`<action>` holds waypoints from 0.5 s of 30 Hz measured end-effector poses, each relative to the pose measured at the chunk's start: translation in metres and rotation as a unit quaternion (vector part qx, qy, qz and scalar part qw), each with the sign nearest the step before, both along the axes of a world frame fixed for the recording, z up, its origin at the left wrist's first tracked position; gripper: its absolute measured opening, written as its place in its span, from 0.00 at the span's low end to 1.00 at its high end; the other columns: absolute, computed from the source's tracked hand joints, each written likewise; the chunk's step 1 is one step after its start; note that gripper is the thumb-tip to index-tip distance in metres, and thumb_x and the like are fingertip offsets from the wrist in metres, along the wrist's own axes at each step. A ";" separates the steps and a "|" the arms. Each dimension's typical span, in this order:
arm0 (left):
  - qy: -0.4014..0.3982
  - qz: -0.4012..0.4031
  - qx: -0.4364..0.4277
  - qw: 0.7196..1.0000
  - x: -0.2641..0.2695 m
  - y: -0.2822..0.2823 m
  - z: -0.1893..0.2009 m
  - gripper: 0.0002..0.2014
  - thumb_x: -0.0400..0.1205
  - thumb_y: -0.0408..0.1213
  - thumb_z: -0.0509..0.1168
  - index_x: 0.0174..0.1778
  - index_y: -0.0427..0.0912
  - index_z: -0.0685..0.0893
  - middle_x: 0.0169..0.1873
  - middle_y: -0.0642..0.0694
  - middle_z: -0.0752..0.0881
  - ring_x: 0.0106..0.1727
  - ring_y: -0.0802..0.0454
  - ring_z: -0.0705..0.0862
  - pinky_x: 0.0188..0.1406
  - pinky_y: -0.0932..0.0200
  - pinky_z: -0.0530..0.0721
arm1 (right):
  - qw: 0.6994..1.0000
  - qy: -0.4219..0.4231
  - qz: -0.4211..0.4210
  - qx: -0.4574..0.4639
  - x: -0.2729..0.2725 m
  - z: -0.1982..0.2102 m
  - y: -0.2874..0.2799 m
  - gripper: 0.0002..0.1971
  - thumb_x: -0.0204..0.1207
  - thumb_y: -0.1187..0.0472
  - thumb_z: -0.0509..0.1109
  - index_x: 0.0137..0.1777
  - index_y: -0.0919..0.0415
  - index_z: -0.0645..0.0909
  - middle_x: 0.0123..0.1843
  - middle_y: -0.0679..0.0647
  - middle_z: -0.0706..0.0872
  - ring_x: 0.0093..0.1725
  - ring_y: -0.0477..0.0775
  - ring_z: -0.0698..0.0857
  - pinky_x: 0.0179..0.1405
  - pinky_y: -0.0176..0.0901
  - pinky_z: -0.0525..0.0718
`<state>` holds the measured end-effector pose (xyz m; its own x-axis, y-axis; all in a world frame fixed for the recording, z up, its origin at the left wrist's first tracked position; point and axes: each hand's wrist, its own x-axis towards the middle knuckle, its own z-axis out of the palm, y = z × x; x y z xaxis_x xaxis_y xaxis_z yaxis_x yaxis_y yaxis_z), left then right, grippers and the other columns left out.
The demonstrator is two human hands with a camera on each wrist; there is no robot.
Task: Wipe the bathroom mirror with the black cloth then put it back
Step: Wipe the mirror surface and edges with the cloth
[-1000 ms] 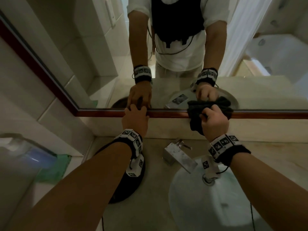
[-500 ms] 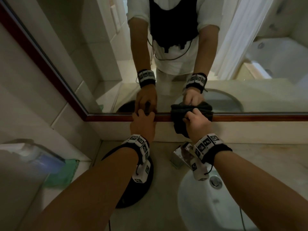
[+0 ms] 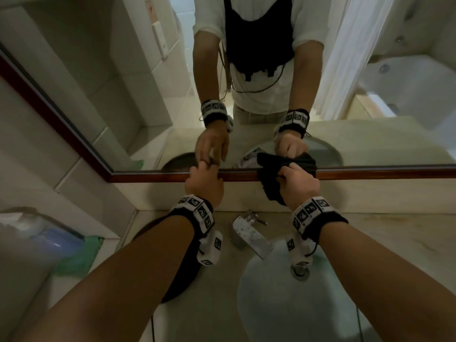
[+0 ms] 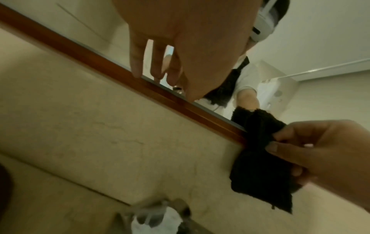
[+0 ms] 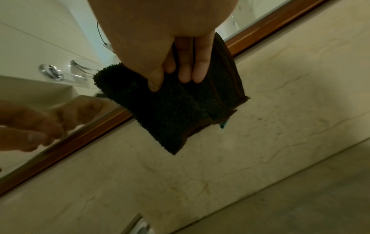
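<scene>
The mirror (image 3: 148,99) has a brown wooden frame (image 3: 153,177) along its lower edge. My right hand (image 3: 297,185) grips the bunched black cloth (image 3: 270,191) and holds it against the frame and the lowest strip of glass. In the right wrist view the thumb and fingers (image 5: 186,69) pinch the cloth (image 5: 176,109), whose free corner hangs over the beige backsplash. My left hand (image 3: 204,180) rests its straight fingertips (image 4: 138,69) on the frame, left of the cloth (image 4: 258,159), and holds nothing.
Below the hands, a metal faucet (image 3: 249,234) stands over a white basin (image 3: 283,307) set in the stone counter (image 3: 394,233). A round black object (image 3: 183,275) lies under my left forearm. At the far left are a green cloth (image 3: 79,255) and a blurred bottle (image 3: 49,239).
My right hand slid the cloth left along the mirror's bottom edge toward my left hand, then slightly back right. My left hand stayed on the frame.
</scene>
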<state>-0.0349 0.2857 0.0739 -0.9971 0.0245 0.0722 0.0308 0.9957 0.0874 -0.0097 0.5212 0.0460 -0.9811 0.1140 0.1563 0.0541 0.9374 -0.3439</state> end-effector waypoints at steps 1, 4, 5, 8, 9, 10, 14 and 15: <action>0.020 -0.033 -0.001 0.999 0.004 0.016 -0.003 0.17 0.85 0.49 0.62 0.68 0.49 0.79 0.64 0.43 0.77 0.62 0.41 0.75 0.53 0.46 0.83 | 1.000 -0.002 -0.003 -0.003 0.002 0.000 0.014 0.10 0.81 0.53 0.66 0.59 0.50 0.84 0.49 0.47 0.75 0.48 0.58 0.83 0.38 0.46 0.77; 0.050 -0.095 -0.018 0.994 0.008 0.060 -0.008 0.18 0.84 0.46 0.63 0.70 0.49 0.78 0.64 0.44 0.78 0.61 0.40 0.77 0.49 0.48 0.82 | 1.000 -0.018 -0.008 -0.007 0.008 0.003 0.052 0.11 0.82 0.54 0.64 0.61 0.51 0.83 0.55 0.50 0.78 0.53 0.58 0.82 0.41 0.44 0.72; 0.047 -0.101 -0.025 0.993 0.009 0.070 -0.010 0.18 0.83 0.45 0.63 0.69 0.49 0.79 0.64 0.44 0.79 0.61 0.40 0.78 0.49 0.48 0.81 | 1.000 -0.022 -0.014 -0.004 0.010 0.004 0.065 0.11 0.83 0.54 0.64 0.61 0.51 0.83 0.55 0.50 0.78 0.54 0.58 0.82 0.42 0.43 0.71; 0.038 -0.091 -0.022 0.995 0.013 0.091 -0.017 0.11 0.83 0.44 0.63 0.57 0.47 0.86 0.56 0.45 0.82 0.53 0.41 0.81 0.41 0.51 0.81 | 0.999 -0.024 -0.020 -0.010 0.018 0.005 0.108 0.11 0.82 0.54 0.65 0.61 0.52 0.83 0.55 0.50 0.79 0.54 0.58 0.82 0.44 0.44 0.73; 0.043 -0.085 -0.020 0.995 0.014 0.095 -0.020 0.10 0.82 0.43 0.63 0.53 0.46 0.87 0.54 0.45 0.83 0.50 0.41 0.82 0.38 0.52 0.81 | 0.999 -0.026 -0.024 -0.012 0.020 0.005 0.123 0.11 0.82 0.54 0.65 0.61 0.52 0.83 0.56 0.50 0.79 0.53 0.59 0.82 0.44 0.46 0.76; 0.049 -0.078 -0.024 0.995 0.014 0.097 -0.021 0.10 0.83 0.44 0.63 0.53 0.46 0.87 0.53 0.45 0.83 0.48 0.41 0.82 0.37 0.52 0.80 | 0.999 -0.025 -0.030 -0.012 0.022 0.005 0.135 0.11 0.82 0.54 0.64 0.60 0.52 0.84 0.56 0.51 0.80 0.53 0.59 0.82 0.45 0.47 0.77; 0.022 -0.058 -0.053 0.997 0.009 0.108 -0.013 0.15 0.86 0.49 0.62 0.65 0.46 0.79 0.59 0.43 0.80 0.58 0.40 0.80 0.47 0.49 0.82 | 0.997 -0.010 -0.068 0.016 0.033 0.007 0.175 0.11 0.81 0.54 0.65 0.60 0.52 0.84 0.57 0.52 0.81 0.53 0.61 0.83 0.42 0.44 0.72; 0.016 -0.051 -0.060 0.997 0.007 0.110 -0.012 0.16 0.87 0.50 0.61 0.67 0.46 0.77 0.60 0.43 0.79 0.59 0.40 0.80 0.49 0.48 0.82 | 0.997 -0.008 -0.080 0.020 0.035 0.007 0.183 0.11 0.81 0.54 0.65 0.60 0.52 0.84 0.58 0.52 0.82 0.54 0.60 0.83 0.42 0.44 0.72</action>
<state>-0.0277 0.3955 0.0623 -0.9862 0.1358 0.0947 0.1331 0.9905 -0.0343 0.0249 0.7040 0.0528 -0.9535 0.2627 0.1480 0.2090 0.9296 -0.3036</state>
